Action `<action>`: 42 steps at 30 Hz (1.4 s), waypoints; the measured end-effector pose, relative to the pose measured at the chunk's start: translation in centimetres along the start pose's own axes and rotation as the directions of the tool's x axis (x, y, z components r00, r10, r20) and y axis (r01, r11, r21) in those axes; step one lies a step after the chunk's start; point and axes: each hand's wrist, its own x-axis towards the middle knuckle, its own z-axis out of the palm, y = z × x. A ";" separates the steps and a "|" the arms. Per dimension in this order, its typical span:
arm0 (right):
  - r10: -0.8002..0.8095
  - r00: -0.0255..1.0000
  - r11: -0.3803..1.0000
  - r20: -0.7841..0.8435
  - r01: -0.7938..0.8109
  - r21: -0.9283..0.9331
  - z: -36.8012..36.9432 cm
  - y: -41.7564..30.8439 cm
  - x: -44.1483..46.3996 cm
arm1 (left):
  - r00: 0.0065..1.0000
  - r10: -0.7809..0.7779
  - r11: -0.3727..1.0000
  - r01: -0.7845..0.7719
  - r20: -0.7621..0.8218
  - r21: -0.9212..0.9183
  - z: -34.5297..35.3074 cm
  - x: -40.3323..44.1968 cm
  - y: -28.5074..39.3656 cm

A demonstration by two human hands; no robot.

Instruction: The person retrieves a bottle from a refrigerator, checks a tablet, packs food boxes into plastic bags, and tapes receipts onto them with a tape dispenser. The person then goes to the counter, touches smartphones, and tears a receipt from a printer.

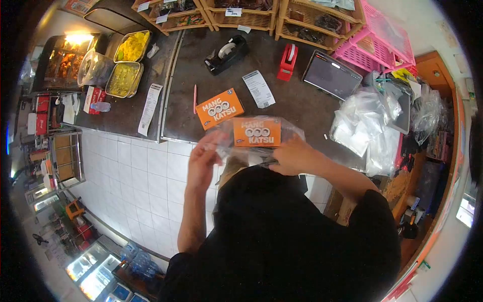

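Observation:
An orange box with white lettering (257, 132) lies inside a clear plastic bag (293, 130) at the counter's front edge. My left hand (207, 152) is at the bag's left end, its fingers closed on the plastic. At the lower right of the box, my right hand (291, 157) pinches the bag's other side. A second orange box (220, 108) rests on the counter just behind, with a pink pen (195, 99) to its left and a paper receipt (258, 89) to its right.
The dark counter (191, 60) holds a black tape dispenser (227, 54), a red tape dispenser (287, 62), a tablet (332, 75) and a pile of clear bags (366, 126). Food trays (124, 79) and a long receipt (150, 109) are at the left. Wicker racks (241, 15) line the back.

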 end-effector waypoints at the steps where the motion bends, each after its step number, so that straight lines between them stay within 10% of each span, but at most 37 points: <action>1: -0.023 0.980 0.997 -0.196 0.037 0.065 -1.1 -0.4 0.8 | 0.998 -0.013 0.999 0.011 0.060 0.047 0.4 0.0 -0.5; 4: 0.125 0.861 0.941 -0.493 0.055 0.335 -7.6 -2.8 5.2 | 0.981 -0.090 0.985 0.063 0.169 0.163 1.9 -0.3 -2.2; 6: -0.072 0.676 0.955 -0.733 0.258 0.145 -4.1 -1.9 15.7 | 0.968 -0.094 0.982 0.052 0.232 0.182 2.6 -0.9 -3.3; 8: -0.171 0.786 0.956 -0.594 -0.013 -0.293 -1.3 -3.1 20.8 | 0.959 -0.116 0.977 0.063 0.259 0.205 2.4 -1.9 -3.6; 11: -0.345 0.476 0.920 -0.809 0.001 -0.392 6.5 -0.3 32.5 | 0.954 -0.129 0.981 0.082 0.270 0.178 1.3 -2.5 -3.7; 14: -0.238 0.910 0.948 -0.340 0.141 -0.287 -0.8 -1.2 27.8 | 0.960 -0.100 0.995 0.091 0.260 0.047 -1.3 -2.5 -4.1; 22: -0.267 0.789 0.928 -0.553 0.365 0.073 -11.1 -5.0 11.6 | 0.986 0.126 0.900 -0.158 -0.105 -0.406 -4.2 1.4 -7.0; 25: -0.290 0.638 0.826 -0.713 0.544 0.150 -9.0 -6.4 6.6 | 0.989 0.134 0.795 -0.073 0.057 -0.602 -6.2 3.4 -8.5; 28: -0.411 0.562 0.588 -0.718 0.765 0.263 -3.6 -4.1 7.0 | 0.928 0.348 0.897 -0.370 -0.131 -0.242 -2.4 3.8 -6.9; 29: -0.425 0.629 0.619 -0.651 0.727 0.298 -2.2 -2.3 7.2 | 0.978 0.013 0.877 -0.111 -0.207 -0.468 -0.8 1.8 -4.3; 32: -0.272 0.710 0.882 -0.650 0.454 0.126 2.1 2.3 6.8 | 0.973 0.230 0.973 -0.230 0.002 -0.028 -2.7 2.2 -4.4; 36: -0.284 0.855 0.834 -0.434 0.444 0.328 3.2 2.8 7.6 | 0.969 0.230 0.950 -0.243 0.089 0.197 2.3 1.9 -5.7; 38: -0.256 0.571 0.864 -0.780 0.497 0.080 7.5 2.1 8.4 | 0.949 0.290 0.886 -0.316 0.127 0.340 4.4 2.8 -5.4; 40: -0.166 0.558 0.974 -0.813 0.219 -0.048 7.9 3.7 5.6 | 0.936 0.344 0.747 -0.324 0.080 0.580 3.3 3.8 -2.9; 42: -0.127 0.863 0.954 -0.489 0.242 0.179 2.9 6.2 -0.9 | 0.890 0.395 0.642 -0.444 0.226 0.625 -1.4 4.8 -0.9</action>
